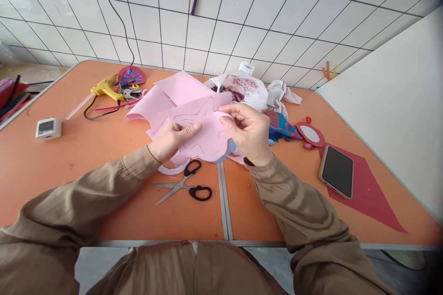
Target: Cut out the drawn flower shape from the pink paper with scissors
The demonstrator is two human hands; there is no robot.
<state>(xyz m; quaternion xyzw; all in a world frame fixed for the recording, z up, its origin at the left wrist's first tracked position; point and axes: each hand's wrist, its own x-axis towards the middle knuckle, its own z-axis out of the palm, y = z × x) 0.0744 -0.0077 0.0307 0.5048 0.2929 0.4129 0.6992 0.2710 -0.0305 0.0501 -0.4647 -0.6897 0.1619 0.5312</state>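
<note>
Between both hands is a pink sheet point(202, 140) with a wavy outline drawn on it in dark line; its lower edge is cut in curves. My left hand point(175, 138) grips its left side, thumb on top. At the upper right edge, my right hand point(247, 129) pinches the same sheet between thumb and fingers. Black-handled scissors point(182, 186) lie with blades apart on the table just below, beside a curved pale paper scrap point(173, 170). Larger pink sheets point(183, 90) rest behind the hands. A bit of light blue material point(231, 146) shows under the held sheet.
On the orange table point(104, 184), a yellow glue gun point(105, 87), keys point(129, 93) and a white cube device point(48, 128) lie left. A plastic bag point(247, 90) sits behind. To the right are blue patterned fabric point(282, 124), a phone point(337, 171) and red sheet point(370, 189).
</note>
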